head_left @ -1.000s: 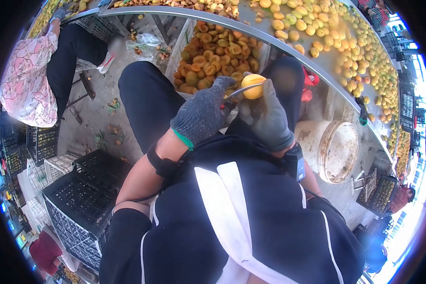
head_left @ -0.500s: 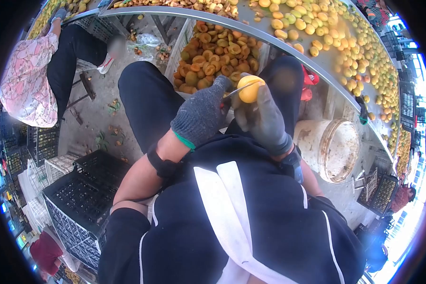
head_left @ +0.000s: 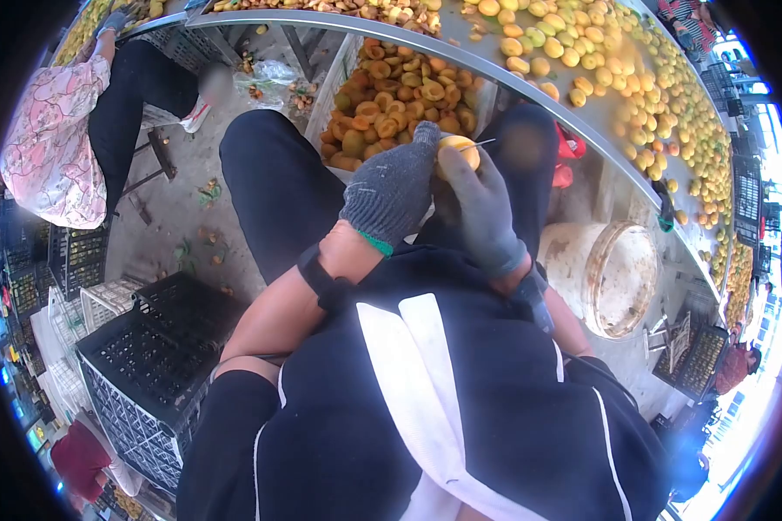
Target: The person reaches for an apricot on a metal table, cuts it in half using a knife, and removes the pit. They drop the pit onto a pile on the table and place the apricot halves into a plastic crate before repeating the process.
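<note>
Over my lap, my left hand (head_left: 389, 189), in a dark grey knit glove with a green cuff, is closed around a knife whose handle is hidden. The thin knife blade (head_left: 485, 142) shows across the apricot, its tip reaching past the fruit on the right. My right hand (head_left: 482, 204), in a smoother grey glove, grips the yellow-orange apricot (head_left: 467, 151) between thumb and fingers. Just beyond both hands, a pale crate (head_left: 319, 117) between my knees holds many halved apricots (head_left: 400, 100).
A metal-edged table (head_left: 573, 117) curves across the front, covered with whole apricots (head_left: 599, 52). A stained white bucket (head_left: 621, 278) lies at right. Black crates (head_left: 152, 347) stand at left. A person in a pink patterned top (head_left: 56, 148) sits at left; plastic and scraps litter the floor.
My left hand has moved up and right, closer to my right hand. The blade now extends past the apricot's right side, and my right thumb covers more of the fruit.
</note>
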{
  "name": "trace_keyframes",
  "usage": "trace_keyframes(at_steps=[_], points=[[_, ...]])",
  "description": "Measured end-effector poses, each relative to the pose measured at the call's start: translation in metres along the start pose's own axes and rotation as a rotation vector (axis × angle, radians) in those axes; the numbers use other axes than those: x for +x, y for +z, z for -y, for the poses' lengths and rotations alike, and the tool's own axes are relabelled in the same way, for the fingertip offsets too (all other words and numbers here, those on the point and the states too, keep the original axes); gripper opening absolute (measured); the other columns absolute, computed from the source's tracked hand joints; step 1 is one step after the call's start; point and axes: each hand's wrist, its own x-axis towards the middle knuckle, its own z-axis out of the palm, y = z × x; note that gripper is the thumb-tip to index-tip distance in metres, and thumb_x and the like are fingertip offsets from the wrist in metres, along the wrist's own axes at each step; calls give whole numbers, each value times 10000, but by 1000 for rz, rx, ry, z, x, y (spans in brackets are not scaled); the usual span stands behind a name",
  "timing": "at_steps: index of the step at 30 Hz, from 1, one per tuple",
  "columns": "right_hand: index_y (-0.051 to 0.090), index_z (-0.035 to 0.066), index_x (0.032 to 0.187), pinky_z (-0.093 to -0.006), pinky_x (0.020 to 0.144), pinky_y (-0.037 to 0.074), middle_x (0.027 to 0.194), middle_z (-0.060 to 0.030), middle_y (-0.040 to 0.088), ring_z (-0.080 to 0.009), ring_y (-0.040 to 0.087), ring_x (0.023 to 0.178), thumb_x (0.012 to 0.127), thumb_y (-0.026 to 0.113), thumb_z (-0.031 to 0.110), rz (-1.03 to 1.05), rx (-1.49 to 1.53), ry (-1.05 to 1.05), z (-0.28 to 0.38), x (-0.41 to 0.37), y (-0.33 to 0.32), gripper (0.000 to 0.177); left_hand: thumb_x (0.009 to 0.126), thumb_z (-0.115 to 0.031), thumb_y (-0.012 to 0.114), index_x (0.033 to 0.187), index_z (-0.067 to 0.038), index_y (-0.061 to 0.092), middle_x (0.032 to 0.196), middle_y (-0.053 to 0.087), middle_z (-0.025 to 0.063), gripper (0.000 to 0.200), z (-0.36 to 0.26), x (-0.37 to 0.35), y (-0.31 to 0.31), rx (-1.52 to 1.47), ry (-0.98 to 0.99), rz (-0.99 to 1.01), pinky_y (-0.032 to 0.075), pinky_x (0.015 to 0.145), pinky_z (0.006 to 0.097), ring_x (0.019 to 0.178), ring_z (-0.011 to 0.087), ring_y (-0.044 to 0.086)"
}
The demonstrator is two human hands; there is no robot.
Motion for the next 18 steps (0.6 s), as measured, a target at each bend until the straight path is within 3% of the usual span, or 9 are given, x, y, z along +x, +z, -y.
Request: trace_keyframes(at_steps=[1, 2, 7, 10, 12, 14, 16, 18], points=[[582, 45, 1072, -170, 498, 403, 823, -3, 610, -29, 528, 597, 905, 691, 303, -58, -11, -136, -8, 6, 0, 325, 882, -89, 581, 1246, -65, 504, 840, 676, 216, 372, 4, -1, 7, 3, -35, 22, 545, 678, 460, 802, 376, 676], [582, 45, 1072, -170, 498, 403, 823, -3, 610, -29, 528, 597, 905, 691, 303, -54, -12, -139, -3, 5, -1, 325, 887, -86, 577, 1241, -68, 504, 843, 677, 218, 362, 5, 1, 9, 6, -68, 43, 547, 680, 457, 798, 378, 676], [572, 36, 1073, -146, 620, 422, 924, -22, 609, -8, 540, 763, 911, 692, 243, -24, -123, 112, 15, -7, -8, 289, 892, -90, 578, 1370, -84, 430, 874, 682, 225, 501, -3, 0, 3, -70, -30, 28, 552, 691, 455, 803, 378, 681], [559, 36, 1071, -167, 611, 440, 888, -11, 598, -27, 555, 760, 915, 685, 247, -72, -190, -25, 5, -4, -7, 291, 889, -87, 588, 1447, -104, 358, 892, 684, 230, 604, -6, 1, -3, -25, -44, 55, 556, 704, 448, 810, 380, 683], [552, 37, 1069, -180, 623, 455, 883, -10, 594, -39, 564, 779, 918, 681, 244, -29, -148, 26, 15, -11, -6, 288, 885, -83, 595, 1476, -118, 324, 898, 686, 231, 651, -7, 2, -7, -9, -44, 69, 560, 712, 442, 812, 381, 684], [545, 38, 1067, -193, 636, 470, 877, -8, 591, -51, 572, 798, 920, 677, 242, 10, -110, 79, 16, -17, -5, 284, 873, -57, 601, 1444, -129, 385, 953, 685, 227, 614, -9, 2, -9, -132, -65, 119, 560, 761, 433, 852, 385, 680], [542, 43, 1067, -198, 601, 460, 860, -4, 589, -53, 563, 737, 928, 666, 250, -21, -135, -132, 6, -17, -1, 278, 869, -53, 603, 1421, -128, 419, 981, 681, 223, 586, 0, 0, 1, -180, -9, 87, 555, 783, 433, 877, 384, 676], [544, 51, 1066, -190, 576, 437, 860, 0, 586, -46, 548, 712, 930, 662, 254, -24, -160, -181, -4, -15, -2, 271, 865, -50, 604, 1398, -128, 452, 1010, 678, 218, 559, 7, -3, 11, -227, 42, 54, 549, 805, 432, 903, 383, 672]])
